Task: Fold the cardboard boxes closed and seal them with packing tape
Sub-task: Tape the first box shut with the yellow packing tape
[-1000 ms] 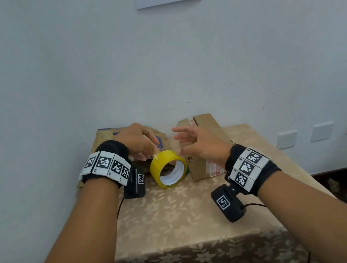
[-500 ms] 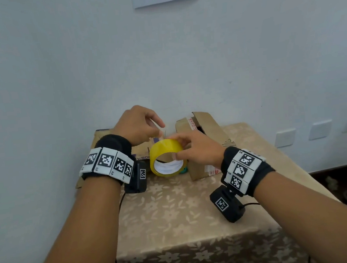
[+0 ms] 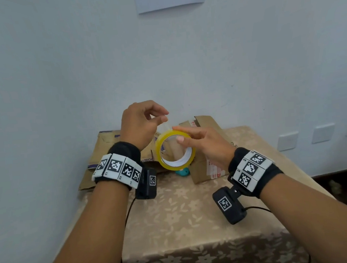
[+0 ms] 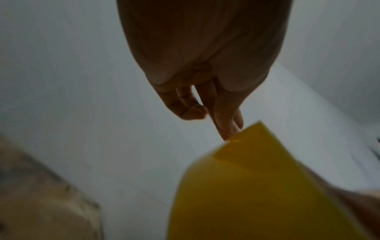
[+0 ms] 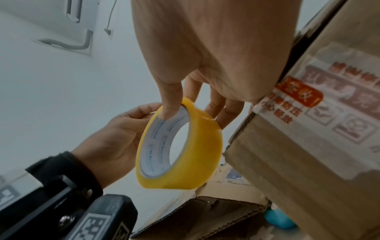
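My right hand (image 3: 178, 133) holds the yellow packing tape roll (image 3: 175, 150) in the air above the table, thumb inside the white core and fingers over the top. In the right wrist view the roll (image 5: 195, 154) hangs from those fingers. Just above and left of the roll, my left hand (image 3: 165, 117) pinches the tape's clear free end between thumb and forefinger. The left wrist view is blurred but shows the fingertips (image 4: 226, 129) at the roll's edge (image 4: 257, 186). A small cardboard box (image 3: 203, 170) with raised flaps stands behind the roll. Flattened cardboard (image 3: 106, 141) lies at the left.
The table wears a beige flowered cloth (image 3: 186, 214) and stands against a white wall. A small teal object (image 3: 182, 172) lies between the two cardboard pieces, under the roll. The table's front half is bare cloth. Wall sockets (image 3: 287, 141) sit at the right.
The right hand closed on the roll and lifted it off the table. The left hand let go of the roll's top and rose, pinching the tape end.
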